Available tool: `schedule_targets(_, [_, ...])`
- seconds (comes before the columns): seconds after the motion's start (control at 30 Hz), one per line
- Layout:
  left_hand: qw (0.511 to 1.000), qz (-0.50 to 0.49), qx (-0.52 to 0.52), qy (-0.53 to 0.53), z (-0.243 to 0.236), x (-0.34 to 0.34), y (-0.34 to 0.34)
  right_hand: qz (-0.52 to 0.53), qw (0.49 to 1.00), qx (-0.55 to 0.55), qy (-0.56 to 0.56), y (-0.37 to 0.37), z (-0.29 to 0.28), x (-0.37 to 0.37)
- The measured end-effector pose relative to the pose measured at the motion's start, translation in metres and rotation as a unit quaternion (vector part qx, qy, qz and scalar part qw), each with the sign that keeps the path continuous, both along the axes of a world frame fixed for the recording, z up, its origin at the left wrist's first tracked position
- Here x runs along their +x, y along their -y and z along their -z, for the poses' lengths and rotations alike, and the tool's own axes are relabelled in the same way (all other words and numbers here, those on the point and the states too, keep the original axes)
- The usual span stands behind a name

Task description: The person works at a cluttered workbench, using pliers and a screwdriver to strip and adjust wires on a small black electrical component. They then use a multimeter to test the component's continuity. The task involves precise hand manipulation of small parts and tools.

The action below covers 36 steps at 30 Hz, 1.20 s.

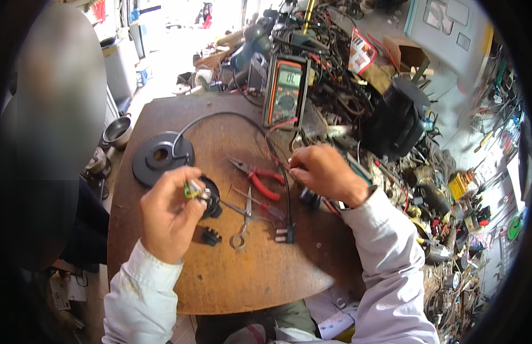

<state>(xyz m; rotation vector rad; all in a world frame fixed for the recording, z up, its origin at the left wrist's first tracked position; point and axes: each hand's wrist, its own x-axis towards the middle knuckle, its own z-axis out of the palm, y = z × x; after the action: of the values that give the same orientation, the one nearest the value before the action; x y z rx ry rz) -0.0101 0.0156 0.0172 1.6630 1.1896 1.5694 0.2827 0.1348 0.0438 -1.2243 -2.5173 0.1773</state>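
Note:
My left hand pinches a small metal part with a green-and-yellow wire. Just behind those fingers is a round black plastic piece; whether it is gripped too is unclear. My right hand is closed beside a red test lead and a black cord; its fingertips' contents are hidden. Between the hands lie red-handled pliers, a screwdriver and scissors. A small black part sits below my left fingers. Near the middle rests a black plug.
A round black base with a central hole lies at the table's left. At the back right stands a multimeter. Piled cables, tools and scrap crowd the right side, around a black container. A person is at the left.

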Motion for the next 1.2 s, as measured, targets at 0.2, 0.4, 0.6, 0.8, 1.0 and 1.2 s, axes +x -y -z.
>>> schedule_targets(0.2, [0.999, 0.001, 0.035, 0.017, 0.004, -0.003, -0.003, 0.024, 0.988, -0.097, -0.121, 0.109, -0.031, 0.008])
schedule_targets(0.4, [0.999, -0.019, 0.043, 0.004, 0.002, -0.005, -0.006, 0.133, 0.990, -0.014, -0.047, 0.137, 0.004, 0.056])
schedule_targets(0.6, [0.999, -0.017, 0.040, 0.006, 0.005, -0.003, -0.008, 0.145, 0.985, 0.096, 0.007, 0.116, 0.019, 0.071])
schedule_targets(0.8, [1.000, -0.015, 0.022, 0.005, 0.007, -0.004, -0.008, -0.028, 0.963, 0.216, 0.158, 0.075, 0.030, 0.036])
schedule_targets(1.0, [1.000, -0.019, 0.025, 0.001, 0.006, -0.004, -0.009, -0.085, 0.945, 0.244, 0.203, 0.050, 0.036, 0.035])
schedule_targets(1.2, [0.999, -0.014, 0.028, 0.007, 0.010, -0.006, -0.010, -0.050, 0.943, 0.281, 0.169, 0.034, 0.004, 0.065])
